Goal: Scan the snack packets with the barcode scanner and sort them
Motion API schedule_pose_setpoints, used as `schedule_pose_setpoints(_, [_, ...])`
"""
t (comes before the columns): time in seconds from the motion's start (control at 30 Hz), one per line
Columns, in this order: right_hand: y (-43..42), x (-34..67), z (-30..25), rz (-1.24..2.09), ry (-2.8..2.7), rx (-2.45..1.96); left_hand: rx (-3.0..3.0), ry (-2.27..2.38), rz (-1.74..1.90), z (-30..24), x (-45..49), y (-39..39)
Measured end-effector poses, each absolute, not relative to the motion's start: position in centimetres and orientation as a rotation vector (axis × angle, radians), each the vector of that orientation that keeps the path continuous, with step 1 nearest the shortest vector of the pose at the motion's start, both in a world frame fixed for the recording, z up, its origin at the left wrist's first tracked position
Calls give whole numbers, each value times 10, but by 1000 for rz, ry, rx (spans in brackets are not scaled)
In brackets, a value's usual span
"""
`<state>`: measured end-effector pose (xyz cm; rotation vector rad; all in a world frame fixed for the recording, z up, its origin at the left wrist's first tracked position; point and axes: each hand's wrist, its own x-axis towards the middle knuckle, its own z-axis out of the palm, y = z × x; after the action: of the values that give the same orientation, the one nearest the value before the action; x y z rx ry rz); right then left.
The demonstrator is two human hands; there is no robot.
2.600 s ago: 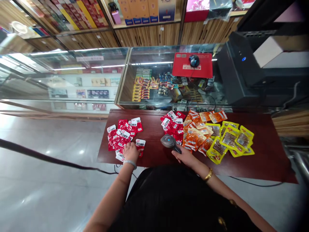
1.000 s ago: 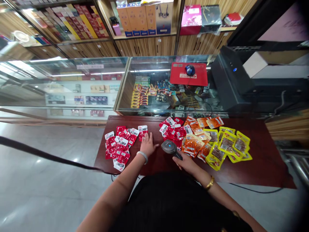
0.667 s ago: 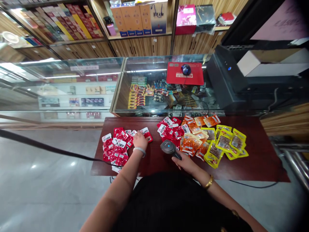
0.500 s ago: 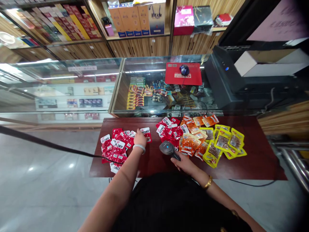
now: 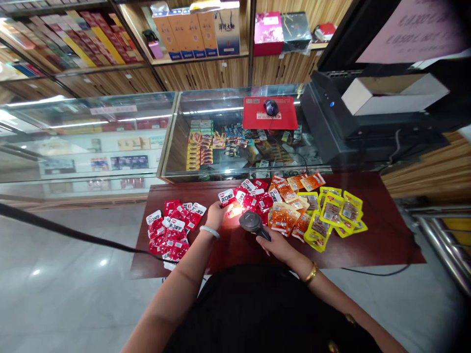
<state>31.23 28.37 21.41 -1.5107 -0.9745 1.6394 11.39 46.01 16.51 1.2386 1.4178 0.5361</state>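
My right hand (image 5: pixel 276 243) is wrapped round the handle of a dark barcode scanner (image 5: pixel 251 222), whose head points up and left. Bright reddish light from it falls on a red snack packet (image 5: pixel 231 202) with a white top. My left hand (image 5: pixel 216 214) grips that packet by its left edge. To the left lies a pile of similar red packets (image 5: pixel 172 231). Just beyond the scanner is a second group of red packets (image 5: pixel 257 198). Orange packets (image 5: pixel 285 215) and yellow packets (image 5: pixel 333 211) spread further right on the dark red tabletop (image 5: pixel 224 255).
Behind the table stands a glass display counter (image 5: pixel 169 137) bearing a red mat (image 5: pixel 252 117) and a mouse (image 5: pixel 271 107). A dark machine (image 5: pixel 331 125) with a white open box (image 5: pixel 390 103) is at right. A black cable (image 5: pixel 91 233) crosses from the left.
My left hand has moved the red packet to the right, close to the scanner. The scanner's light now shines on it. The whole view has shifted slightly.
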Motion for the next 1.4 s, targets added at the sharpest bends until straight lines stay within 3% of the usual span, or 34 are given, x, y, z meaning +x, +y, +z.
schedule_pose_setpoints(0.3, [283, 314, 218, 1660, -963, -1560, 1201, 1145, 557, 168, 145, 452])
schedule_pose_setpoints(0.43, [284, 309, 218, 1698, -957, -1558, 1578, 1454, 533, 168, 111, 454])
schedule_pose_setpoints(0.6, [283, 306, 215, 1725, -982, -1558, 1801, 2155, -60, 158, 42, 451])
schedule_pose_setpoints(0.77, [280, 307, 213, 1751, -990, -1575, 1955, 2100, -360, 145, 39, 423])
schedule_pose_setpoints(1.1, [276, 310, 212, 1728, -968, -1562, 2186, 1913, -255, 168, 77, 422])
schedule_pose_setpoints(1.27, [271, 311, 209, 1717, -969, -1575, 1892, 1753, -352, 160, 78, 448])
schedule_pose_setpoints(1.4, [267, 312, 204, 1731, -991, -1550, 1545, 1602, -11, 153, 78, 453])
